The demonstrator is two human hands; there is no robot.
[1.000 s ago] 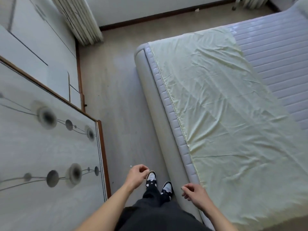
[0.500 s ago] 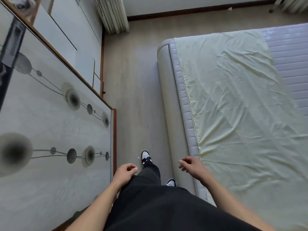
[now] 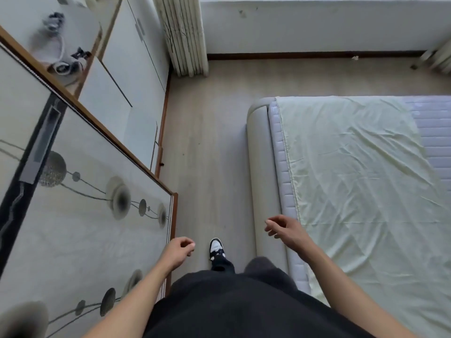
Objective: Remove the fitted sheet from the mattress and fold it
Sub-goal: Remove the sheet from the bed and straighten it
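A pale yellow fitted sheet (image 3: 361, 181) lies loose and wrinkled on top of the white quilted mattress (image 3: 280, 167), its left edge running along the mattress border. The far right part of the mattress (image 3: 432, 132) is bare. My right hand (image 3: 285, 229) hovers over the padded bed frame (image 3: 263, 167), fingers loosely curled, holding nothing and just left of the sheet's edge. My left hand (image 3: 179, 251) hangs over the floor beside the wardrobe, fingers loosely curled and empty.
A sliding-door wardrobe (image 3: 80, 215) with a circle pattern stands on my left. A narrow strip of wooden floor (image 3: 207, 154) runs between it and the bed. Folded curtains (image 3: 183, 35) hang at the far wall. My shoe (image 3: 216, 248) steps forward.
I have walked forward along the bed and the view has tilted up toward the far wall. Both hands have swung with the step, the right one rising a little; neither has touched the sheet.
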